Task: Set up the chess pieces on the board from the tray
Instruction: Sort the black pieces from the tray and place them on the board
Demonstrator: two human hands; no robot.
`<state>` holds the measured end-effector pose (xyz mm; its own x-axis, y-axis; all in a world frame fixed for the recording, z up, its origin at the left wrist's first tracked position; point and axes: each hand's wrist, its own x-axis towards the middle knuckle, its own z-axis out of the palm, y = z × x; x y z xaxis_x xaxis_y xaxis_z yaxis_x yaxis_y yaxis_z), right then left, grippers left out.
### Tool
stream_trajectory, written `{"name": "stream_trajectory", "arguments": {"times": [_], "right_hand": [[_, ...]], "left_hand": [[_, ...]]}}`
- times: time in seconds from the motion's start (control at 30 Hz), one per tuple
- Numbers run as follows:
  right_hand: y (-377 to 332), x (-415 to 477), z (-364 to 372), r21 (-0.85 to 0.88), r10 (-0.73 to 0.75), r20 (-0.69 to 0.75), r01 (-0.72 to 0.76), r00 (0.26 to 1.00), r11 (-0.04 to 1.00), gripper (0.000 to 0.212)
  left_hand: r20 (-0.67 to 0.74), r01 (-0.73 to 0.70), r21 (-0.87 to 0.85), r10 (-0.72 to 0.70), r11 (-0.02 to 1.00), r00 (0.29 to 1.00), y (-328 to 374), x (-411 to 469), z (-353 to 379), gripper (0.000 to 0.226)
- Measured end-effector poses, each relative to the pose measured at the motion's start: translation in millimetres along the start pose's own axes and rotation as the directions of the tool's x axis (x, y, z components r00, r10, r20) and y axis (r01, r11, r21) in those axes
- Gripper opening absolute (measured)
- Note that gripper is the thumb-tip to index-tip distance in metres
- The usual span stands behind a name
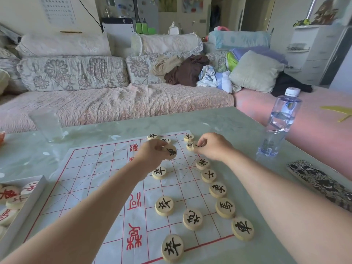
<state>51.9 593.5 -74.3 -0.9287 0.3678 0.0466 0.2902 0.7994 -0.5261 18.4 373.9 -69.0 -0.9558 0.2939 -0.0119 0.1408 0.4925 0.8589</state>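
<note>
Wooden discs with black characters stand on the paper board [91, 168], which lies flat on the pale green table [228, 122]. Along the board's right edge a column of them runs from the near corner toward the far side: one at the corner [242, 228], then four more [225, 207] [218, 189] [208, 175] [202, 163]. One column inward sit four soldier discs [172, 248] [164, 205] [159, 172] [152, 136] and a cannon disc [192, 219].

At the far end of the board, the left hand [152, 152] is closed around a black-lettered disc [171, 151], the grip pinching it by its edge so its face tilts toward the camera above the board. Just to its right, the right hand [213, 145] has its fingertips pinched on another disc [196, 146], which rests at or just over the board beside a neighbouring disc [189, 145]. Two more discs lie beyond the hands, one [189, 137] near the far right corner and one [166, 140] partly hidden by the left fingers.

At the left edge of the view, the white tray [33, 197] holds red-lettered discs [8, 194] lying loosely together. A clear glass [48, 124] stands on the table past the board's far left corner, a plastic water bottle [280, 122] near the table's right edge, and a black-and-white patterned object [320, 180] lies at the right. A sofa [114, 103] with cushions fills the background.
</note>
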Motion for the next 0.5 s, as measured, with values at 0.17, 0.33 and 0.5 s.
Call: {"name": "stream_trajectory", "arguments": {"times": [0.17,0.33,0.5], "right_hand": [[-0.4,0.1,7.5,-0.102,-0.007,0.053,0.012,0.999,0.995,0.020],[-2.9,-1.1,10.1,-0.170,-0.024,0.037,0.030,0.999,0.985,0.014],[-24.3,-8.4,8.0,0.144,-0.161,0.036,0.154,0.986,0.977,0.021]], "left_hand": [[0.045,0.032,-0.073,-0.029,0.997,0.999,-3.9,0.6,11.7,0.030],[0.064,0.071,-0.140,-0.063,0.988,0.996,-1.6,-0.3,17.5,0.026],[0.028,0.132,-0.245,-0.129,0.960,0.991,-2.2,3.5,16.7,0.023]]}}
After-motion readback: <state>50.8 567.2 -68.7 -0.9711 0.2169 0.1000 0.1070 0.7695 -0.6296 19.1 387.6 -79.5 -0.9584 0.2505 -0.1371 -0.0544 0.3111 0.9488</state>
